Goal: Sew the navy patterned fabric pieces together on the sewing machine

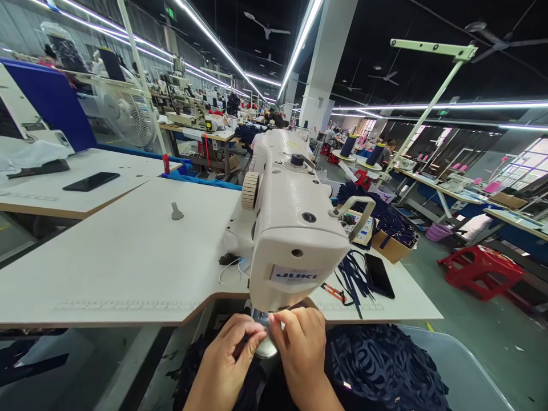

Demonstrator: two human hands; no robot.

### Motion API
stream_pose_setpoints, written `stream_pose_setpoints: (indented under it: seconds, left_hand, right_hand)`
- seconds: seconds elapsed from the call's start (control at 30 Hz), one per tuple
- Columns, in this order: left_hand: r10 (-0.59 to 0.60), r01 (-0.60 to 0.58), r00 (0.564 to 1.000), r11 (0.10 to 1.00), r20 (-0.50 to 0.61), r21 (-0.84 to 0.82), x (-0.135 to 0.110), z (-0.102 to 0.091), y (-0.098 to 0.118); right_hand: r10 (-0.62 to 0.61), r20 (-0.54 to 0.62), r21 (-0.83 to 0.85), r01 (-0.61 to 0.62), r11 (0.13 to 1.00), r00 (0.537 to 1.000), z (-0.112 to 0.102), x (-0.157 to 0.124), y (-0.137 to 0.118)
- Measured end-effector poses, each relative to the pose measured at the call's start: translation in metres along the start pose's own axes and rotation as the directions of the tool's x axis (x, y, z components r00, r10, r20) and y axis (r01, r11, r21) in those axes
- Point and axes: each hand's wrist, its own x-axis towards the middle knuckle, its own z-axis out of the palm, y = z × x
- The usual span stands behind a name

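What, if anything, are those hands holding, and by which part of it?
I cannot tell: the left hand and right hand are pinched close together at the sewing machine, but anything in their grip is too small or hidden to see.

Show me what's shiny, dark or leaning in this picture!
Head view: the ceiling lights glare; same view, the sewing machine shines softly on top; same view, the ceiling is nearly black; same view, the pillar leans, perhaps from wide-lens stretching.
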Motion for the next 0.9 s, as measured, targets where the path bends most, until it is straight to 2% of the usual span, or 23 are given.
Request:
stream_pose_setpoints:
  seconds: [0.17,0.37,0.9]
  left_hand:
    - [0.029,-0.029,0.999,1.000,-0.014,0.009,0.0004,-0.0004,-0.0002]
    - [0.012,-0.012,1.000,1.000,0.012,-0.005,0.0015,0.0006,-0.0013]
    - [0.027,-0.027,1.000,1.000,-0.011,0.016,0.0010,0.0005,-0.0026]
  right_hand:
    - [0.011,0.009,-0.001,-0.011,1.000,1.000,0.0017,0.0004,-0.0006]
    - [0.029,0.023,0.012,-0.029,1.000,0.999,0.0022,0.0006,-0.0011]
    - [0.037,0.048,0.027,-0.038,0.999,0.998,0.0012,0.0023,-0.0015]
